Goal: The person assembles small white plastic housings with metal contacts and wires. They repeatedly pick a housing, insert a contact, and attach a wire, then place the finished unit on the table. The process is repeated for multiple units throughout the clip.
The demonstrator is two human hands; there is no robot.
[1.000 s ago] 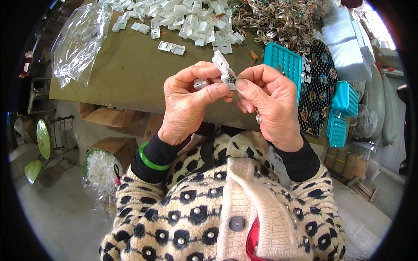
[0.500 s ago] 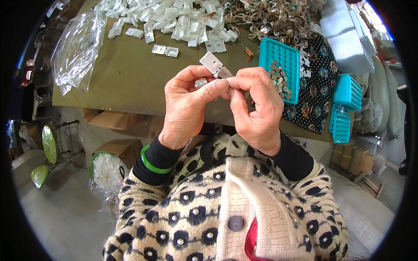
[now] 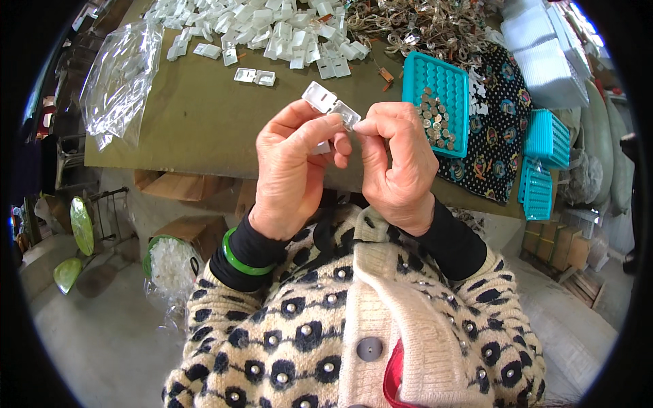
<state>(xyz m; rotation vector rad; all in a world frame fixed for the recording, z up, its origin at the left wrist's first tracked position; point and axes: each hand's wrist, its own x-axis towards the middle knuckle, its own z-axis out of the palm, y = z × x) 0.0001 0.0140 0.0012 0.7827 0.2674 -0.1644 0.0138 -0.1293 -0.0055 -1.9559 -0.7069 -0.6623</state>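
My left hand (image 3: 292, 163) is closed on a small white hinged plastic case (image 3: 331, 105), which lies unfolded between thumb and fingers. Its nearer half holds something shiny. A second white piece (image 3: 321, 147) is tucked under the left thumb, against the curled fingers. My right hand (image 3: 401, 163) has thumb and forefinger pinched together at the case's right corner; whether a small part is between them is hidden. Right of my hands, a teal tray (image 3: 415, 95) with rows of round hollows holds several small coin-like metal discs (image 3: 435, 119).
An unfolded white case (image 3: 255, 76) lies on the olive-green tabletop (image 3: 197, 122). Behind it is a heap of white cases (image 3: 272, 30), with tangled wires (image 3: 422, 27) to its right. A clear plastic bag (image 3: 122, 81) hangs over the left edge. Stacked teal trays (image 3: 546, 139) stand right.
The case has turned so its inside faces up more. My right fingertips have shifted from over its middle to its right corner, and my left thumb has drawn back slightly.
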